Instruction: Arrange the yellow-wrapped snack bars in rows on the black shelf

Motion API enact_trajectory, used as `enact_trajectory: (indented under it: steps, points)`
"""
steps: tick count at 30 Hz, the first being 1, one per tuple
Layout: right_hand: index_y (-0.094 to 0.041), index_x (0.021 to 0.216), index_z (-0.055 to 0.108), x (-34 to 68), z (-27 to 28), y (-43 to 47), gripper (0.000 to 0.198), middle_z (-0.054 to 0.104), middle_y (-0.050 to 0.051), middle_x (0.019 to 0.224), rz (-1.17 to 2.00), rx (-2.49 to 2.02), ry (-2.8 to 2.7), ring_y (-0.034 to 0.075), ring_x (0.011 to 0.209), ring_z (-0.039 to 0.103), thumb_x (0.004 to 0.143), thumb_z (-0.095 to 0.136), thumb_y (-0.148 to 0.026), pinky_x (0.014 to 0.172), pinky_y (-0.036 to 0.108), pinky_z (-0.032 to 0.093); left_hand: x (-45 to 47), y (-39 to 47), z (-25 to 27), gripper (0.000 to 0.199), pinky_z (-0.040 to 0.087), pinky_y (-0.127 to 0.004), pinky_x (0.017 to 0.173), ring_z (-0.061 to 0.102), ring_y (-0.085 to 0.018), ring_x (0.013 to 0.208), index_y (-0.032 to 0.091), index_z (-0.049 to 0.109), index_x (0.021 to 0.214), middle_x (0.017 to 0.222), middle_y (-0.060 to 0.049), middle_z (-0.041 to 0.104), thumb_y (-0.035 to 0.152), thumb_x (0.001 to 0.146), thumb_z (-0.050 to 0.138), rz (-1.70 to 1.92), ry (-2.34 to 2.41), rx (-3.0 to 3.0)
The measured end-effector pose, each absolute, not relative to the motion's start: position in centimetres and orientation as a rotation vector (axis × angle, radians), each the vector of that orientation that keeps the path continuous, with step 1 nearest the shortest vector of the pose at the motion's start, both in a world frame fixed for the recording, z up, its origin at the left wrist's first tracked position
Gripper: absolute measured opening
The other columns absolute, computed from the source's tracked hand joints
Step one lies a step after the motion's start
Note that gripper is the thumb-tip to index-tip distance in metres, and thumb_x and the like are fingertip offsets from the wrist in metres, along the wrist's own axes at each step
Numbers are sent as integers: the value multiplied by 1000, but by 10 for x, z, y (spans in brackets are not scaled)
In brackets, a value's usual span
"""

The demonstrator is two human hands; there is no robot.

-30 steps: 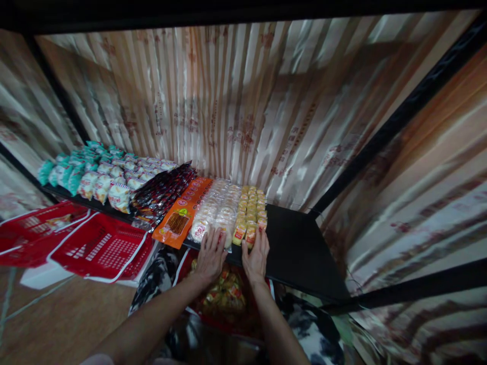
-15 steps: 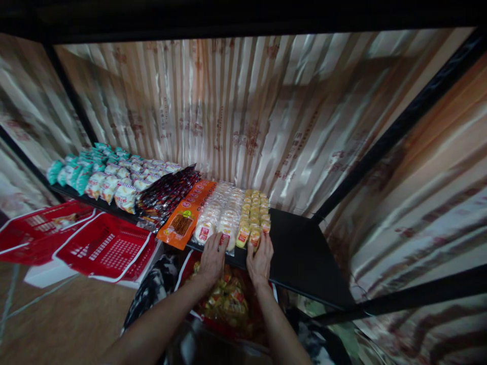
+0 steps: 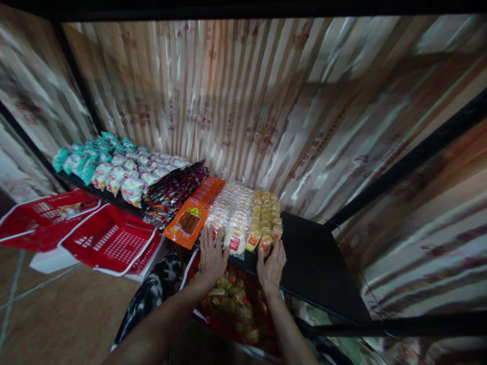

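My left hand (image 3: 213,259) is open, its spread fingertips touching the front of the white round snack packs (image 3: 235,242), which lie in clear wrappers in rows on the black shelf. My right hand (image 3: 272,263) is at the front end of the yellow wrapped snack packs (image 3: 254,238). Its thumb and fingers close around a front yellow packet (image 3: 266,241), partly covering it. Left of the white packs lies a flat orange snack bag (image 3: 190,220). Below my forearms a red basket (image 3: 190,268) holds several yellow wrapped packs (image 3: 238,304).
Dark shiny packets (image 3: 175,190), white snack bags (image 3: 131,190) and teal snack bags (image 3: 78,162) fill the shelf's left part. Two red baskets (image 3: 110,238) with white handles stand lower left. The black shelf (image 3: 315,258) extends right, between black posts (image 3: 399,167), before a striped curtain (image 3: 228,101).
My left hand has shifted left along the white packs' front, uncovering a red label. My right hand stays at the yellow packs. The whole view has shifted slightly.
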State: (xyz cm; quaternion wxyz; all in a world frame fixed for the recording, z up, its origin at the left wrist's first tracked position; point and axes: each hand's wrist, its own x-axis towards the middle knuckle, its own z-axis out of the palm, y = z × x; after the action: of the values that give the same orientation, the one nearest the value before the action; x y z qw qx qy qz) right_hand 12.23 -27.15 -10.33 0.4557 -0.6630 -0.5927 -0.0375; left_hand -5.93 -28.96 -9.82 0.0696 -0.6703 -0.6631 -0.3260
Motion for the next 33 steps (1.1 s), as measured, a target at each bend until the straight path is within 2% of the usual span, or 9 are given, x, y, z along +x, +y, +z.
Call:
enact_trajectory:
  steps: [7, 16, 22, 33]
  points:
    - [1, 134, 34, 125, -107, -270, 71, 37, 26, 136, -57, -1660, -1411, 32, 130, 30, 86, 29, -51, 105, 49, 26, -59, -290, -96, 56, 32, -52, 104, 18, -34, 137, 18, 35, 138, 146, -16, 29, 30, 84, 49, -1051, -1953, -2009]
    - [3, 132, 36, 127, -108, -270, 67, 40, 26, 134, -35, -1642, -1410, 32, 127, 33, 86, 29, -46, 104, 49, 28, -58, -289, -95, 58, 29, -51, 106, 22, -33, 136, 16, 39, 135, 144, -18, 31, 28, 81, 55, -1002, -2008, -2011]
    - [-3, 133, 35, 124, -102, -271, 63, 43, 21, 133, 31, -1612, -1450, 30, 127, 34, 84, 32, -42, 103, 47, 28, -58, -289, -95, 57, 32, -49, 105, 24, -33, 135, 17, 39, 135, 144, -16, 33, 31, 82, 55, -952, -2003, -2012]
    - [-4, 135, 31, 126, -104, -268, 67, 39, 22, 136, 114, -1562, -1434, 32, 128, 31, 84, 34, -47, 103, 48, 26, -61, -286, -106, 57, 34, -46, 105, 26, -31, 135, 19, 39, 135, 144, -16, 34, 36, 83, 55, -901, -1982, -1995]
